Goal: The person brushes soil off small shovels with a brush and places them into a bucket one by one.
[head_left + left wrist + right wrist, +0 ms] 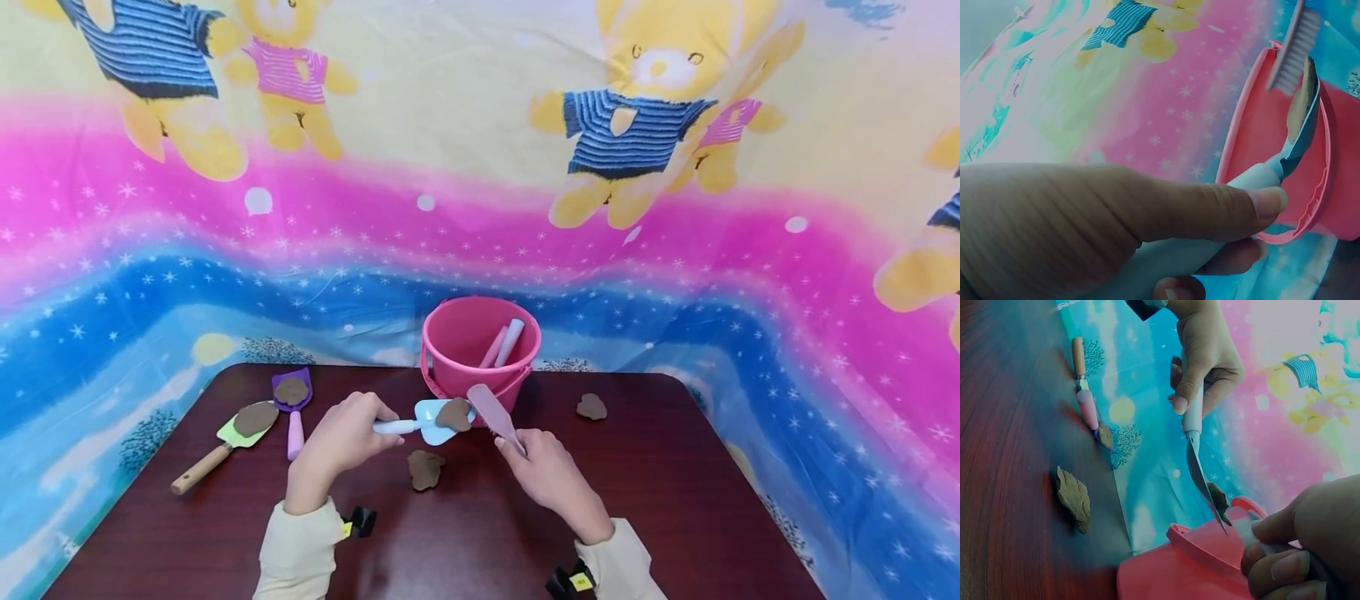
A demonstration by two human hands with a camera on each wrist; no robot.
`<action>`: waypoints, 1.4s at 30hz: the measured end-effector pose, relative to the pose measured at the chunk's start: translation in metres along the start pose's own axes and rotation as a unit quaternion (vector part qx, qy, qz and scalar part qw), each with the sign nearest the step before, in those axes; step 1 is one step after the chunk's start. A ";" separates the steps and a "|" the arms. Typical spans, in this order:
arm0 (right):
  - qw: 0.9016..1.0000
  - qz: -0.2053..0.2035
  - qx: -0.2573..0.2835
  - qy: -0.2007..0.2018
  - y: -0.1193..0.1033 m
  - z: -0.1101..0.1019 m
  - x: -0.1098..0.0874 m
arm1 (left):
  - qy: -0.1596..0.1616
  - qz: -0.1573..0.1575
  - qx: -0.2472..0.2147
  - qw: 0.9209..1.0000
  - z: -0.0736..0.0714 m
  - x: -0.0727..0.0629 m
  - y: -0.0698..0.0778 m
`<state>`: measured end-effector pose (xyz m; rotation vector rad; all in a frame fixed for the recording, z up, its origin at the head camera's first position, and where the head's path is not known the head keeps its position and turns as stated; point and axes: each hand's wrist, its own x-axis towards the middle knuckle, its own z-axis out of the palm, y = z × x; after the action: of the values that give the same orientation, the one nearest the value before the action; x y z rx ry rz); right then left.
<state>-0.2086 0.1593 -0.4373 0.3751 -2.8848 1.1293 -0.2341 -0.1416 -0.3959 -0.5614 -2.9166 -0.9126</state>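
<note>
My left hand (341, 442) grips the pale handle of a small light-blue shovel (429, 429). A brown clay-like lump (454, 414) lies on the shovel's blade, in front of the pink bucket (459, 377). My right hand (555, 477) holds a mauve brush (491, 410), its head close to the blade's tip. The brush's bristles (1297, 56) show in the left wrist view; whether they touch the lump I cannot tell. Below the shovel, another brown lump (426, 469) rests on the table.
At the left lie a green shovel (227, 432) with a wooden handle and a purple shovel (296, 433), each bearing a brown lump. One more lump (592, 407) sits right of the bucket. Two handles (510, 342) stick up inside the bucket. A printed cloth (375, 208) hangs behind the dark table (480, 533).
</note>
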 end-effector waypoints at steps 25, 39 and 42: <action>0.993 -0.097 -0.002 -0.068 -0.015 0.030 -0.004 | -0.017 0.027 0.031 0.999 0.017 0.007 0.019; 0.997 -0.040 -0.025 -0.063 -0.008 0.023 -0.003 | -0.023 0.027 0.033 0.999 0.013 0.005 0.012; 0.998 -0.034 -0.027 -0.055 -0.008 0.021 -0.003 | -0.022 0.030 0.033 0.999 0.011 0.006 0.011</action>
<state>-0.2027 0.1403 -0.4481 0.5464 -2.9637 1.0512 -0.2351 -0.1248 -0.3986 -0.6672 -2.9386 -0.8034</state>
